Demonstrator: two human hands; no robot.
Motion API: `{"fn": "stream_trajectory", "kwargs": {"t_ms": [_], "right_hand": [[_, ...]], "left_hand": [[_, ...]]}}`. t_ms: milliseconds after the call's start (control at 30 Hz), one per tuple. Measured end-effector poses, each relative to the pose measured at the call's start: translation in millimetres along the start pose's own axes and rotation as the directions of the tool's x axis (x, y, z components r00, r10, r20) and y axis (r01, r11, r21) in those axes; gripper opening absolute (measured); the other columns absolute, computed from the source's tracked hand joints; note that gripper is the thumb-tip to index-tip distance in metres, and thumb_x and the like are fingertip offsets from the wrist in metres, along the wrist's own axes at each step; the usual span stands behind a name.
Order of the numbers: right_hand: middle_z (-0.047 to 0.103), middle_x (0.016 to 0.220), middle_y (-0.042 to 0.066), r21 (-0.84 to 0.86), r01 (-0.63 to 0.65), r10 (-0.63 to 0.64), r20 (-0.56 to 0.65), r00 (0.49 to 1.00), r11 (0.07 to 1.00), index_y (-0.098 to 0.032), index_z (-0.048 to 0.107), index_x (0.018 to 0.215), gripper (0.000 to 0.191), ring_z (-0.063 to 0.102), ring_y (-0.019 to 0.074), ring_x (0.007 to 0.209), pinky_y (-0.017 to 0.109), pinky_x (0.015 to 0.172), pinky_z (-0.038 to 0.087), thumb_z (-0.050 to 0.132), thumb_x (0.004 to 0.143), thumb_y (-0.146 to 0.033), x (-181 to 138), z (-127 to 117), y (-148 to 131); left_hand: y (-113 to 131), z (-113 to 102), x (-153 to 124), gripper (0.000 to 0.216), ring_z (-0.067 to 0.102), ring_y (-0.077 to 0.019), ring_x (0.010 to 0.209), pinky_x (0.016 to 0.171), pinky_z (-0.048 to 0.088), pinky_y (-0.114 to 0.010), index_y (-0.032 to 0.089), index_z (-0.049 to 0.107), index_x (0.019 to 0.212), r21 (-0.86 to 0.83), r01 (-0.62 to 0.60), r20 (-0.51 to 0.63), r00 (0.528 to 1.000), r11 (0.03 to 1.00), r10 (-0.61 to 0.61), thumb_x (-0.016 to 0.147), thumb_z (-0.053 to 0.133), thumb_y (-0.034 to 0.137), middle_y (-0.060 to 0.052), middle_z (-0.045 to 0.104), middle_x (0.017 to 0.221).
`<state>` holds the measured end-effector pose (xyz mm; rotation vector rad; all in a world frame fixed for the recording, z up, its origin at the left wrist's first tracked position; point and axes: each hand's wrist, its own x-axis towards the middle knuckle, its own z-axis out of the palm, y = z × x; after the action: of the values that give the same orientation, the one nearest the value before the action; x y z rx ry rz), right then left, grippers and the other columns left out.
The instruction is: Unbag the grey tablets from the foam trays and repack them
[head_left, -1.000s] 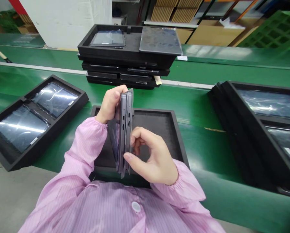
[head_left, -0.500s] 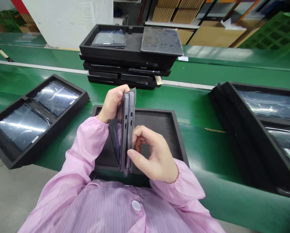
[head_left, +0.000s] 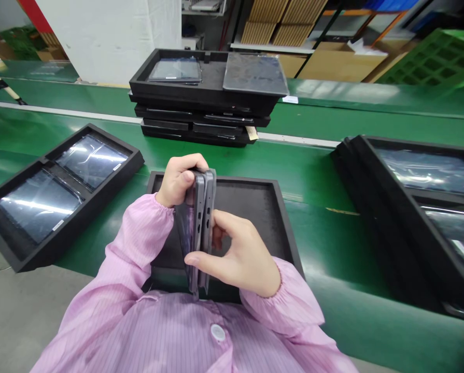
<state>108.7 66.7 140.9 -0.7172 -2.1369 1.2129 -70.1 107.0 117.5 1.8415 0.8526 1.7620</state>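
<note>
Two dark tablets stand on edge, face to face, above a black foam tray (head_left: 251, 207). My left hand (head_left: 180, 178) is closed round the far end of the left tablet (head_left: 197, 207) and the right tablet (head_left: 209, 199). Their edges with small ports face up, and thin film wraps them. My right hand (head_left: 241, 251) grips their near part from the right. Its thumb crosses over the upper edges while the fingers lie against the right tablet's outer face, partly hidden.
On the left, a tilted black tray (head_left: 111, 182) holds two film-covered tablets. Stacked trays (head_left: 200, 103) with tablets stand at the back, a tablet (head_left: 255, 72) resting on top. More stacked trays (head_left: 395, 207) lean at the right on the green bench (head_left: 309, 171).
Both hands and the tablets have come slightly lower and nearer to me. My right thumb has moved left across the tablets' upper edges.
</note>
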Motion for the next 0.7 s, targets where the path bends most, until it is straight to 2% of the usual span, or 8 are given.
{"fn": "stream_trajectory", "kwargs": {"t_ms": [433,500,567,633,667,700], "right_hand": [[0.045,0.057,-0.005,0.027,-0.035,0.035,0.007,0.999,0.999,-0.018,0.046,0.06,0.039,0.038,0.0081,0.05,0.023,0.048,0.032,0.077,0.066,-0.041,1,-2,-1],[0.044,0.056,-0.005,0.044,-0.059,0.058,0.011,0.998,0.997,-0.018,0.048,0.062,0.037,0.037,0.0082,0.05,0.023,0.048,0.032,0.077,0.065,-0.041,1,-1,0],[0.044,0.057,-0.005,0.055,-0.081,0.08,0.017,0.997,0.995,-0.018,0.049,0.064,0.035,0.037,0.0085,0.051,0.023,0.047,0.032,0.076,0.065,-0.041,1,0,1],[0.044,0.057,-0.004,0.058,-0.09,0.09,0.016,0.996,0.994,-0.018,0.05,0.065,0.035,0.038,0.0088,0.051,0.023,0.047,0.032,0.076,0.065,-0.041,1,0,2],[0.045,0.058,-0.004,0.055,-0.091,0.09,0.014,0.996,0.994,-0.018,0.05,0.065,0.036,0.038,0.0089,0.051,0.023,0.047,0.032,0.077,0.065,-0.042,1,0,3],[0.045,0.058,-0.004,0.051,-0.089,0.089,0.01,0.996,0.995,-0.018,0.05,0.065,0.036,0.038,0.0089,0.052,0.023,0.047,0.032,0.077,0.065,-0.042,1,-1,3]], "left_hand": [[4,3,3,0.066,0.049,-0.0143,0.047,0.047,0.035,-0.029,0.018,0.059,0.059,0.037,0.002,-0.044,0.999,0.999,-0.001,0.086,0.035,0.073,-0.004,0.055,0.053],[3,4,3,0.068,0.051,-0.0149,0.048,0.048,0.037,-0.029,0.018,0.061,0.06,0.063,0.015,-0.067,0.998,0.998,-0.011,0.085,0.034,0.075,-0.004,0.057,0.054],[-2,4,2,0.066,0.057,-0.0166,0.055,0.055,0.042,-0.03,0.018,0.063,0.061,0.1,0.062,-0.146,0.988,0.993,-0.047,0.087,0.036,0.071,-0.006,0.062,0.059],[-12,2,-2,0.054,0.064,-0.0194,0.072,0.071,0.048,-0.031,0.017,0.067,0.066,0.128,0.177,-0.315,0.94,0.976,-0.129,0.089,0.044,0.061,-0.007,0.069,0.073],[-19,0,-6,0.045,0.065,-0.0202,0.084,0.079,0.047,-0.031,0.017,0.069,0.072,0.12,0.263,-0.417,0.889,0.957,-0.192,0.089,0.049,0.053,-0.008,0.071,0.083],[-27,-4,-11,0.034,0.064,-0.0199,0.094,0.085,0.046,-0.03,0.018,0.07,0.08,0.075,0.369,-0.508,0.813,0.926,-0.283,0.088,0.053,0.046,-0.007,0.071,0.093]]}}
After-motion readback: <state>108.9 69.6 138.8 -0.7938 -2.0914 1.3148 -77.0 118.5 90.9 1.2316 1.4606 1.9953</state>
